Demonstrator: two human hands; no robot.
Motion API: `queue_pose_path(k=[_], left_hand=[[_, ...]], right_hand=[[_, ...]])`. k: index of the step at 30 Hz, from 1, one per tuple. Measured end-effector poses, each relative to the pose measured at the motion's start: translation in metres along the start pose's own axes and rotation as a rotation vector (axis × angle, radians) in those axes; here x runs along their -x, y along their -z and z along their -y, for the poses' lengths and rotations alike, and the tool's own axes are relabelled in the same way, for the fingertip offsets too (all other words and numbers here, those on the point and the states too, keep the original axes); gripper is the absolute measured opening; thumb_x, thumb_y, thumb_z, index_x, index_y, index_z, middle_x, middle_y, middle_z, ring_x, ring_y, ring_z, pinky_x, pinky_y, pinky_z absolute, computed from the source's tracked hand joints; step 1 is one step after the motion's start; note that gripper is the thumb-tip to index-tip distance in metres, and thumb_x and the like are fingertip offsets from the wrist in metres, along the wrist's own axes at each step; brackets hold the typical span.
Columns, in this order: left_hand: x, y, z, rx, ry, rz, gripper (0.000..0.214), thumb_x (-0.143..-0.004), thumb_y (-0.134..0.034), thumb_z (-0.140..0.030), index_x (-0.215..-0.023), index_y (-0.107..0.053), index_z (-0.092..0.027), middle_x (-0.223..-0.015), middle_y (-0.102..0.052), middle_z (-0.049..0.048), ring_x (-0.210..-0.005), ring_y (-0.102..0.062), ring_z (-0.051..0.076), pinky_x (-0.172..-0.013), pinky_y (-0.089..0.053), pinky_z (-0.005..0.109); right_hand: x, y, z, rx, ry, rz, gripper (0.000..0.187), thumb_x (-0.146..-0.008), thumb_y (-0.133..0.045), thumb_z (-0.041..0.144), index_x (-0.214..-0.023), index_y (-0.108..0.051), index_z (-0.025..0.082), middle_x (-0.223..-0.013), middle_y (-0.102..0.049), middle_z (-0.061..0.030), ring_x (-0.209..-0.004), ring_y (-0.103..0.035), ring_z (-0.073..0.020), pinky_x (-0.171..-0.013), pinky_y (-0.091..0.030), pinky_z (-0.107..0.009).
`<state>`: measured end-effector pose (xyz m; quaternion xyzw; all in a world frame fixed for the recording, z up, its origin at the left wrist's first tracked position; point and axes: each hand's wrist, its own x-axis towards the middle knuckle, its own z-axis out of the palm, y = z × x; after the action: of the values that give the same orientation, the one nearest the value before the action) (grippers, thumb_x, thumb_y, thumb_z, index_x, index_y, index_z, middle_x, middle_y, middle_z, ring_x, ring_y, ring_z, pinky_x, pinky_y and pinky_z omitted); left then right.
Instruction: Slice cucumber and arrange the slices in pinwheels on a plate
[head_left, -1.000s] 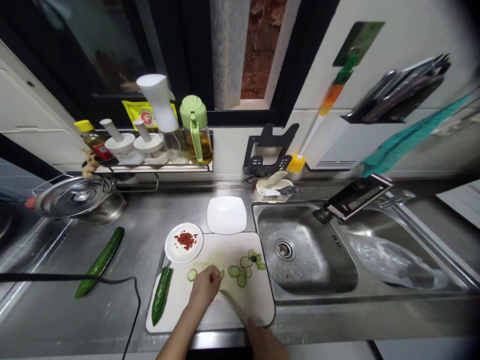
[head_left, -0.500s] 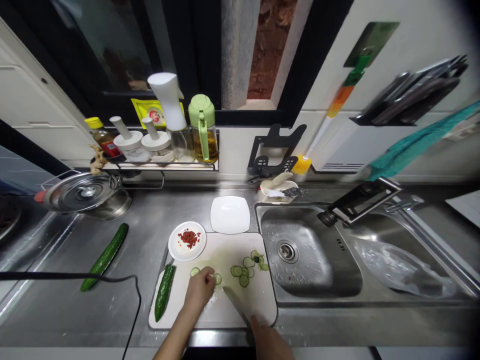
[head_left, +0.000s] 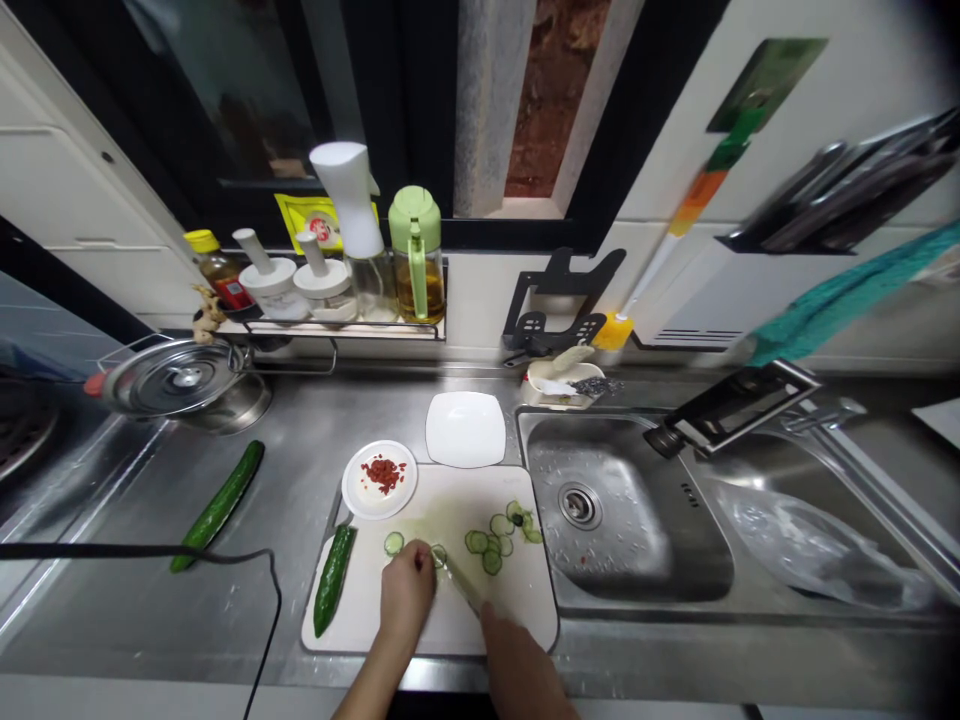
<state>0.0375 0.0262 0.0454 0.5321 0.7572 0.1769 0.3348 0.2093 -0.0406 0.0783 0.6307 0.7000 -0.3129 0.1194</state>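
Observation:
My left hand (head_left: 407,592) is closed over the white cutting board (head_left: 360,610), its fingertips at the edge of a cucumber slice (head_left: 439,555). In my right hand (head_left: 517,655) is a knife (head_left: 463,583), its blade pointing up and left with the tip at that slice. Another slice (head_left: 394,543) lies just left of my left hand. Several cucumber slices (head_left: 491,545) lie spread on the board's right side. A cut length of cucumber (head_left: 334,580) rests along the left edge. My fingers partly hide the slice between them and the knife.
Behind the board are a white plate (head_left: 465,430) and a round dish with red bits (head_left: 381,480). A whole cucumber (head_left: 221,508) and a black cable (head_left: 276,590) are left. The sink (head_left: 637,520) is right; a condiment rack (head_left: 345,328) stands behind.
The knife and my right hand have moved left and up, bringing the tip to the slice by my left fingers. The whole view has shifted slightly.

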Motion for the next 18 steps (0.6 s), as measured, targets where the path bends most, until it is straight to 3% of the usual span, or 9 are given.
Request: queue_pose_path(k=[9, 18], left_hand=[[0.0008, 0.0006, -0.0009, 0.017, 0.000, -0.005, 0.021, -0.086, -0.049, -0.016, -0.079, -0.068, -0.021, -0.069, -0.070, 0.0015, -0.066, -0.064, 0.014, -0.064, -0.037, 0.021], [0.0022, 0.0032, -0.0041, 0.004, 0.015, 0.014, 0.022, -0.087, -0.048, -0.017, -0.084, -0.069, -0.020, -0.073, -0.072, 0.0032, -0.070, -0.065, 0.015, -0.066, -0.039, 0.022]], right_hand=[[-0.0018, 0.0009, 0.0045, 0.045, -0.052, 0.019, 0.075, -0.076, -0.046, 0.007, -0.144, -0.038, 0.039, -0.097, -0.073, -0.0071, -0.093, -0.068, -0.0279, -0.072, -0.051, -0.032], [-0.0057, 0.0034, 0.0084, 0.013, -0.054, 0.052, 0.069, -0.080, -0.043, 0.011, -0.145, -0.039, 0.032, -0.099, -0.072, -0.0095, -0.095, -0.068, -0.0263, -0.073, -0.051, -0.033]])
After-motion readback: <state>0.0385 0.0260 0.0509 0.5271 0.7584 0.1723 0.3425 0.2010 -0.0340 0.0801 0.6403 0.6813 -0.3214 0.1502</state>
